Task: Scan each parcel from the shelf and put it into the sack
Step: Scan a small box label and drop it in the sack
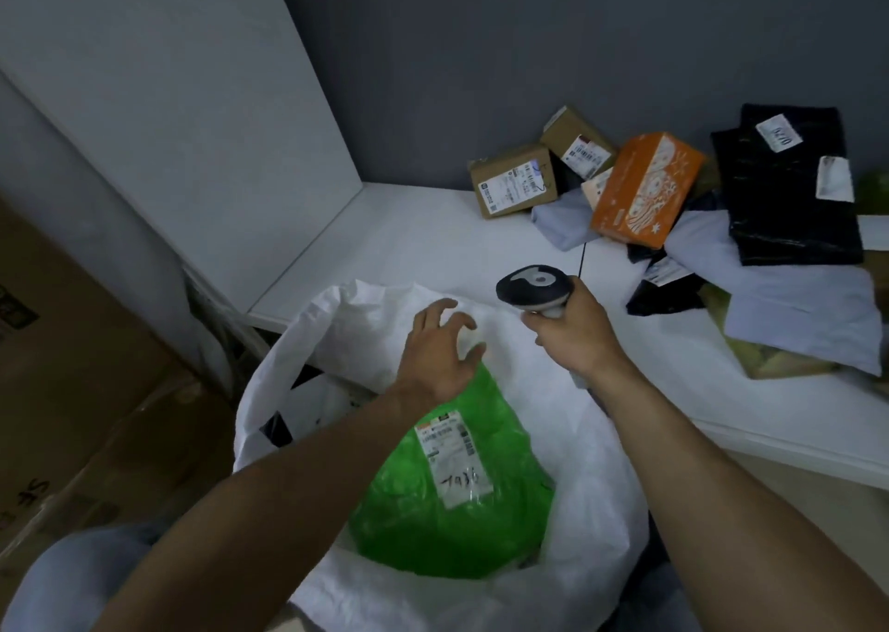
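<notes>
A green plastic parcel [457, 501] with a white label lies inside the open white sack [591, 439] in front of the shelf. My left hand [440, 355] hovers over the sack's far rim with fingers spread and holds nothing. My right hand [575, 331] grips the handle of a black and grey barcode scanner [534, 290] just above the shelf edge. More parcels lie on the white shelf [433, 242]: two brown boxes [514, 186], an orange box [644, 189], black bags [789, 189] and pale grey bags [798, 304].
A white side panel [192, 116] closes the shelf on the left and a grey wall [529, 54] stands behind it. Brown cartons [82, 371] are stacked at the lower left. Other bags show inside the sack beside the green parcel.
</notes>
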